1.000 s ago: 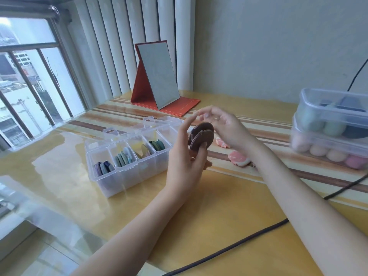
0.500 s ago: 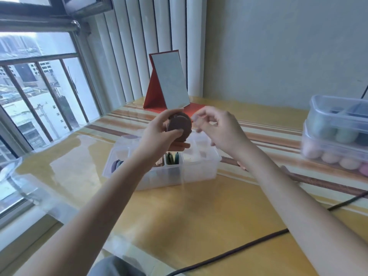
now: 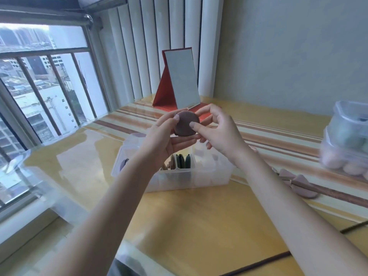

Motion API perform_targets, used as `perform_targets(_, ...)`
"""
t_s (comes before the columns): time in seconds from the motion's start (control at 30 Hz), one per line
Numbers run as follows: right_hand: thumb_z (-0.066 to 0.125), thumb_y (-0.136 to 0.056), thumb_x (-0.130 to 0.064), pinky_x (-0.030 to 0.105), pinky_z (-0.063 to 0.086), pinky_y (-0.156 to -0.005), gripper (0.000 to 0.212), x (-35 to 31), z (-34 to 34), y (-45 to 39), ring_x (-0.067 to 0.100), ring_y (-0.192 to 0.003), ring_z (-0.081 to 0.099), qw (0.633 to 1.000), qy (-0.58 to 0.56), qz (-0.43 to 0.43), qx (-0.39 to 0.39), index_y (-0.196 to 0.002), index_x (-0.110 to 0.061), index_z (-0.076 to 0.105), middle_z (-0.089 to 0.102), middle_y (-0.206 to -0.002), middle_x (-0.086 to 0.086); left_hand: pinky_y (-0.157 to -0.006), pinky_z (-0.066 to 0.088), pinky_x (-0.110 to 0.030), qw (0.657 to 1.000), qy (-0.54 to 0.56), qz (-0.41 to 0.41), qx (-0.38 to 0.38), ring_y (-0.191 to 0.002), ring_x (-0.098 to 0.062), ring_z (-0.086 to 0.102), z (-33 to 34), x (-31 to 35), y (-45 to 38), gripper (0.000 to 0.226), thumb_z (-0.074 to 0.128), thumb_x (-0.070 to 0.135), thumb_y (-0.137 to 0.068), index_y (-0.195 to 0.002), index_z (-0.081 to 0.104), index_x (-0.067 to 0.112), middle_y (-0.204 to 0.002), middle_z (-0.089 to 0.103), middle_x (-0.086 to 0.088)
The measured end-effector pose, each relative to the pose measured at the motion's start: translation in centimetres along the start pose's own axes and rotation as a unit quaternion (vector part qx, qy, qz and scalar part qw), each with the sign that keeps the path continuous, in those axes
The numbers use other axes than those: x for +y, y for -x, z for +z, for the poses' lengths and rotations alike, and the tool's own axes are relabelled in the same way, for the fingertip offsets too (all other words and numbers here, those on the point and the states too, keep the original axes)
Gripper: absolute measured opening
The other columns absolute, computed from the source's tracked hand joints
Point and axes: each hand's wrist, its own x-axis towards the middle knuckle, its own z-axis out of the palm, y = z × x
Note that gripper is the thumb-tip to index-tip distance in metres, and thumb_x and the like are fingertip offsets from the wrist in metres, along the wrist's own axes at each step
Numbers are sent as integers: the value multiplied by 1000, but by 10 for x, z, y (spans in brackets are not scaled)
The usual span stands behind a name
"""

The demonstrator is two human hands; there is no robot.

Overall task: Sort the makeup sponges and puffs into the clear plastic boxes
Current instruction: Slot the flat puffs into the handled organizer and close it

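While raised, left hand [image 3: 159, 136] and right hand [image 3: 217, 130] pinch brown puff [image 3: 186, 124].

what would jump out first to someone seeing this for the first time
Centre frame, the left hand and the right hand together pinch a round brown puff above the divided clear box, which holds dark puffs on edge. Behind them a red folding mirror stands by the blinds. At the far right edge sit stacked clear boxes of rounded sponges.
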Motion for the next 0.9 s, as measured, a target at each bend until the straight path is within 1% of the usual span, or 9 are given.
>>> perform_targets(0.1,63,-91,-23,21,46,-43,30,2,4,1,16,-53,60,1000,12,-12,7,-119,-32,58,60,-81,2,-73,60,-36,999,30,-10,-5,-83,-39,71,-1,2,0,34,34,6,-96,-110,63,16,-109,64,-29)
perform_targets(0.17,61,-93,-23,18,43,-42,30,3,4,0,14,-50,58,999,19,-28,7,-121,-33,58,59,-82,0,-74,60,-37,998,56,-13,-7,-84,-40,70,-3,3,0,34,34,4,-94,-111,62,13,-106,64,-31)
perform_targets(0.23,60,-93,-22,14,43,-45,26,4,5,0,11,-61,60,998,42,-50,11,-118,-31,62,58,-85,-4,-72,61,-35,999,45,-9,-8,-84,-40,70,-4,3,0,36,31,1,-96,-110,61,14,-102,65,-30)
perform_targets(0.33,66,-89,-23,13,46,-62,22,8,7,-2,11,-84,58,989,104,-90,59,-110,-31,66,55,-104,-3,-73,60,-33,1000,23,-1,-22,-83,-36,71,-4,1,0,35,32,1,-97,-110,61,16,-101,67,-27)
perform_targets(0.4,70,-85,-22,11,46,-66,18,9,8,-2,11,-85,56,984,114,-101,90,-102,-28,66,55,-108,-1,-76,60,-33,999,14,2,-34,-88,-35,71,-4,0,1,27,41,5,-98,-114,60,16,-105,68,-25)
perform_targets(0.47,70,-84,-19,15,47,-66,15,8,6,-3,10,-83,56,983,112,-107,102,-95,-23,62,58,-105,-1,-79,59,-33,999,6,4,-38,-91,-35,71,-4,1,2,24,49,10,-97,-118,59,16,-108,67,-24)
perform_targets(0.6,68,-85,-16,19,52,-62,15,5,6,-3,6,-78,58,994,51,-68,70,-91,-21,55,63,-94,-4,-78,59,-33,998,42,-26,-24,-89,-35,71,-3,3,2,21,52,23,-97,-114,59,13,-110,66,-27)
perform_targets(0.73,68,-86,-14,26,57,-64,15,4,3,-3,16,-84,61,998,-28,-7,51,-89,-20,55,64,-96,5,-72,60,-31,999,38,-11,-20,-86,-35,71,-4,2,2,23,51,14,-97,-117,59,7,-113,64,-28)
perform_targets(0.9,66,-88,-11,20,53,-61,14,2,-1,-2,13,-79,63,992,-113,42,29,-86,-18,54,63,-93,6,-70,61,-32,999,35,2,5,-81,-32,72,-5,0,1,23,47,13,-98,-117,59,7,-113,63,-28)
